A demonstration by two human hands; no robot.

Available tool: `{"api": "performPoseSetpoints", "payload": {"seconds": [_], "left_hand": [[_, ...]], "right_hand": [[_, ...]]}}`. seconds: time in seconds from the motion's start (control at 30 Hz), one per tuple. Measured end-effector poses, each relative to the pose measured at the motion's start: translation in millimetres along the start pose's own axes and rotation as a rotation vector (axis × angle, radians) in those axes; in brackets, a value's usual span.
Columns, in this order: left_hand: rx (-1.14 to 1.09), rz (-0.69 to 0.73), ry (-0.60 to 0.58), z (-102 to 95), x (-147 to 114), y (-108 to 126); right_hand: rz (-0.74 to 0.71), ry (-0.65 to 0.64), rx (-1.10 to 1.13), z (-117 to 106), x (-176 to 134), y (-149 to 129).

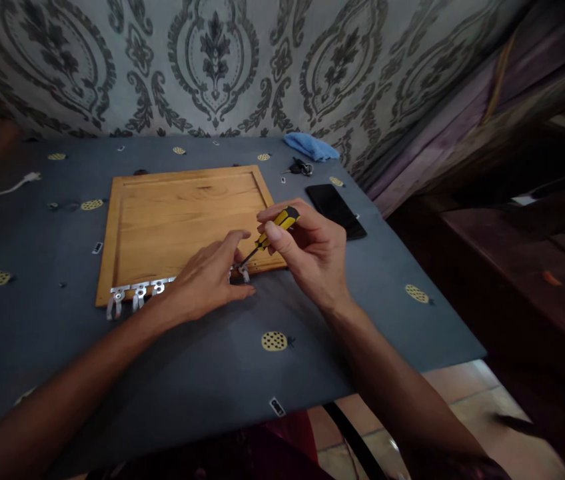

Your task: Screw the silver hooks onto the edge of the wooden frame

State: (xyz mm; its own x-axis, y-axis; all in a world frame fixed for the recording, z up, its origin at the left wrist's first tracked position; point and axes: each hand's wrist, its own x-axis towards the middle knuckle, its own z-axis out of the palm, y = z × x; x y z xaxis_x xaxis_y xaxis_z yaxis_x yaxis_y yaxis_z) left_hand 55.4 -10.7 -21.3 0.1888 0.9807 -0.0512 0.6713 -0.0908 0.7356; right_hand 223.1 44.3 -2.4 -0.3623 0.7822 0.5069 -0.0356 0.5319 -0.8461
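Observation:
A yellow and black screwdriver (pixel 276 229) is pinched in my right hand (pixel 320 250), its shaft slanting down to the left. The tip meets the right part of a metal hook rail (pixel 158 287) along the near edge of a framed wooden board (pixel 182 213). My left hand (pixel 210 277) rests over the rail beside the tip, thumb and forefinger apart, and covers its middle. Several silvery hooks show to the left of this hand, and another hook (pixel 244 273) lies just under the screwdriver tip. Whether a screw sits at the tip is too small to tell.
Behind the board are a blue cloth (pixel 311 146) and a bunch of keys (pixel 300 167). A black phone (pixel 336 211) lies right of the board. A white cable (pixel 2 190) runs in from the left. The table's right edge (pixel 427 280) drops to a tiled floor.

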Motion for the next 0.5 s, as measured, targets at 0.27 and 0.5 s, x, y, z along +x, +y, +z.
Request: {"api": "performPoseSetpoints", "payload": {"seconds": [0.27, 0.5], "left_hand": [[0.02, 0.013, 0.017, 1.0, 0, -1], [0.011, 0.015, 0.011, 1.2, 0, -3]], "right_hand": [[-0.103, -0.088, -0.214, -12, 6, -9], [0.001, -0.171, -0.261, -25, 6, -14]]}}
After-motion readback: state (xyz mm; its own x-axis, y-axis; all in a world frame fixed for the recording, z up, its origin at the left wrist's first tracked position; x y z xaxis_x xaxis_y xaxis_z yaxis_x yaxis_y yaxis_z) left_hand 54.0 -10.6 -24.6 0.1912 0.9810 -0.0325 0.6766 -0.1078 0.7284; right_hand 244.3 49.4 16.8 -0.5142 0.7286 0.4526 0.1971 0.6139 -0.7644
